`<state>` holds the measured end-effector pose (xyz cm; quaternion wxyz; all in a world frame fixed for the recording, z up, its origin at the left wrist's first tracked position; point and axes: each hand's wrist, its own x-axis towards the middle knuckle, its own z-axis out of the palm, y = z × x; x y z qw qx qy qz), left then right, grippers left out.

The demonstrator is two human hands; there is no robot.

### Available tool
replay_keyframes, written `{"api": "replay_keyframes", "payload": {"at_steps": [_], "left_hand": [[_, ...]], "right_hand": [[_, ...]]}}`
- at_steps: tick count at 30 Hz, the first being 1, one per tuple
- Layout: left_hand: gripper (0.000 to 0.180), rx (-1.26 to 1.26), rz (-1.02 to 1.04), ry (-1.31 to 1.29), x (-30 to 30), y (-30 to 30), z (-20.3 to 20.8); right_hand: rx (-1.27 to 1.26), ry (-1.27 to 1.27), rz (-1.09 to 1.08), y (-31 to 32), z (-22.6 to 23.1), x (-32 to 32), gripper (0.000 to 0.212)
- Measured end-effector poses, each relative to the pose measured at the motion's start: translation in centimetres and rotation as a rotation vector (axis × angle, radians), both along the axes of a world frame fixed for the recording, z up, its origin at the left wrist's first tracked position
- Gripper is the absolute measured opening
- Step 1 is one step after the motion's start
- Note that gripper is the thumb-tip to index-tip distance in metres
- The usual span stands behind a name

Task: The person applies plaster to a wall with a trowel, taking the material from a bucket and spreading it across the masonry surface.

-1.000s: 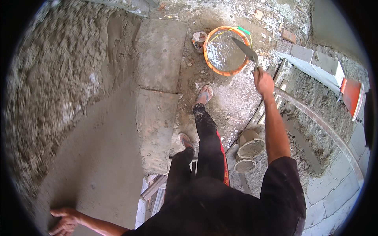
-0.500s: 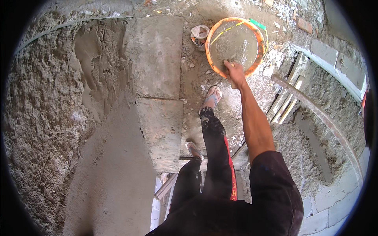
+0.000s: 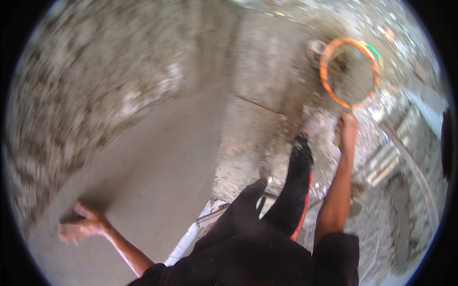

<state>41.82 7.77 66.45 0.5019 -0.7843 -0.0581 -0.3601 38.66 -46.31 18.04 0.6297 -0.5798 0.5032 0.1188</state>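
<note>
My left hand (image 3: pixel 83 228) has its fingers spread and holds nothing. It is at or just off the smooth grey mortar wall (image 3: pixel 157 152), with a shadow beside it; I cannot tell if it touches. My right hand (image 3: pixel 347 128) is closed around a handle, apparently that of a trowel, just on the near side of an orange-rimmed bucket (image 3: pixel 324 71). Motion smears the tool, and its blade cannot be made out. Wet grey mortar (image 3: pixel 358 76) fills much of the bucket, and a green grip (image 3: pixel 373 49) is on its handle.
Rough mortar (image 3: pixel 95 81) covers the wall's upper left part. Concrete slabs (image 3: pixel 267 62) lie beside my feet. At the right are wooden strips (image 3: pixel 384 164) and a long curved-looking bar (image 3: pixel 412 167). A small container (image 3: pixel 316 47) stands left of the bucket.
The view has swung, so the bucket and floor appear further right. My left hand has come into view by the wall. My right hand has drawn back from over the mortar to outside the rim.
</note>
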Motion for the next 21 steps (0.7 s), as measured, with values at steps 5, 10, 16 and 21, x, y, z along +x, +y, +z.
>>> {"api": "replay_keyframes", "payload": {"at_steps": [5,10,16,21], "left_hand": [[0.097,-0.060,0.011,-0.078,-1.8,1.1,3.9],[0.099,-0.019,0.016,-0.123,-1.5,1.0,4.7],[0.095,0.014,-0.001,-0.098,-0.7,1.6,3.8],[0.088,0.092,-0.100,-0.041,-2.0,0.1,6.0]], "right_hand": [[-0.365,-0.265,-0.262,7.9,8.7,-0.6,0.010],[-0.886,0.025,-0.236,25.1,6.1,3.5,0.024],[-0.249,-0.327,0.367,43.4,16.6,-0.2,0.042],[-0.703,-0.095,0.406,18.8,6.8,-5.2,0.031]]}}
